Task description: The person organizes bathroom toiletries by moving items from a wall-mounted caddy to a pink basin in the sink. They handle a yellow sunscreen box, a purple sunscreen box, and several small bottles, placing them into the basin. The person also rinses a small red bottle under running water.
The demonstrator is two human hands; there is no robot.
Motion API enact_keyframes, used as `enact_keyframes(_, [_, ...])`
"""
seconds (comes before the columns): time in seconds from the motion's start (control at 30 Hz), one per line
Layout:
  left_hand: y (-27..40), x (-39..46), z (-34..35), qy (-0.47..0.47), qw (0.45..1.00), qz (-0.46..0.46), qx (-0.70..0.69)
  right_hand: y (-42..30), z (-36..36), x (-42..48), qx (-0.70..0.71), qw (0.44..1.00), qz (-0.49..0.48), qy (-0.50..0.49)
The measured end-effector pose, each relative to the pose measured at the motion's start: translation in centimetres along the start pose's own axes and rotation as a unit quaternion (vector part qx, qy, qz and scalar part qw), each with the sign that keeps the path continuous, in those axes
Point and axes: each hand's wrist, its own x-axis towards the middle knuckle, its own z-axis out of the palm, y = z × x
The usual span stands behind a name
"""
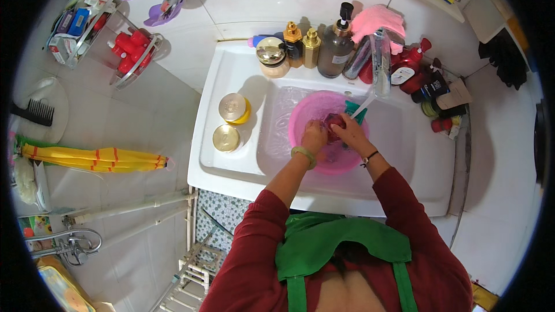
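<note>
A pink plastic basin [299,115] stands in the white sink [407,147], with water running into it from the faucet [381,63]. Over the basin, my right hand [352,133] grips a dark red item [333,122], too small to name surely. My left hand [314,136] is close against its left side, fingers bent and partly hidden; whether it grips the item too does not show. A green item [355,110] lies at the basin's upper right rim. Other things in the water are blurred.
Two jars with gold lids [226,138] stand on the sink's left ledge. Along the back are a cream jar [273,58], a large pump bottle [336,50] and several other bottles. A pink cloth [377,24] drapes over the faucet. A folded yellow umbrella [91,159] hangs at the left wall.
</note>
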Motion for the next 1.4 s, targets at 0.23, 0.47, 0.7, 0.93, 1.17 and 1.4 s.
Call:
enact_keyframes(0.23, [2.4,-1.9,-1.3,-0.033,0.995,-0.044,0.087,-2.3,1.6,0.4,-0.142,0.989,-0.037,0.014])
enact_keyframes(0.47, [3.6,-3.1,-2.2,0.015,0.890,-0.084,-0.449,-3.4,-1.3,-2.0,-0.027,0.948,-0.278,0.151])
enact_keyframes(0.7, [10.1,-5.4,-6.7,-0.120,0.728,-0.079,-0.671,-8.6,-5.8,-6.5,0.028,0.944,-0.305,0.121])
enact_keyframes(0.93, [12.1,-3.4,-6.5,-0.227,0.705,-0.173,-0.649,-6.3,-7.3,-5.1,0.399,0.913,-0.087,-0.018])
enact_keyframes(1.17, [14.3,0.2,-4.6,-0.267,0.715,-0.242,-0.599,-4.2,-7.9,-3.5,0.535,0.843,-0.045,0.040])
enact_keyframes(1.4, [13.3,-3.5,-6.4,-0.222,0.797,-0.167,-0.536,-3.8,-6.7,-3.9,0.547,0.835,-0.038,0.050])
